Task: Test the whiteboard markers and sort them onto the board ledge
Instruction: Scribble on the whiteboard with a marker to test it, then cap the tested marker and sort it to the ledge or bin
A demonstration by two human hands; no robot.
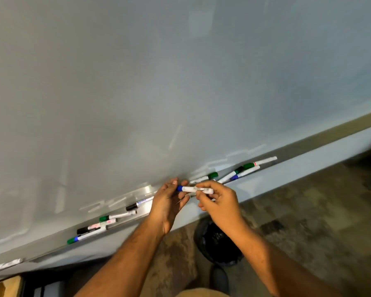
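Blue-capped marker (195, 189) held level between both hands, just in front of the board ledge (287, 168). Left hand (169, 200) pinching the blue cap end with curled fingertips, palm turned toward the camera. Right hand (217, 200) gripping the white barrel, thumb and fingers curled round it. Cap seated on the barrel, no gap visible.

Left of the left hand, on the ledge: black-capped marker (137, 205), green-capped marker (117, 216), another black-capped one (91, 228), and a marker with green and blue end (84, 236), all lying roughly along the ledge. Right of the right hand, on the ledge: green-capped marker (205, 177), a crossed cluster of markers (243, 171) with green, dark and blue caps, touching each other. Whiteboard (180, 82) above both hands, faint smears only. Below the right forearm, dark round object (217, 243) on the floor, too blurred to tell what. Far left of the left arm, another white marker (5, 264) near the frame edge.
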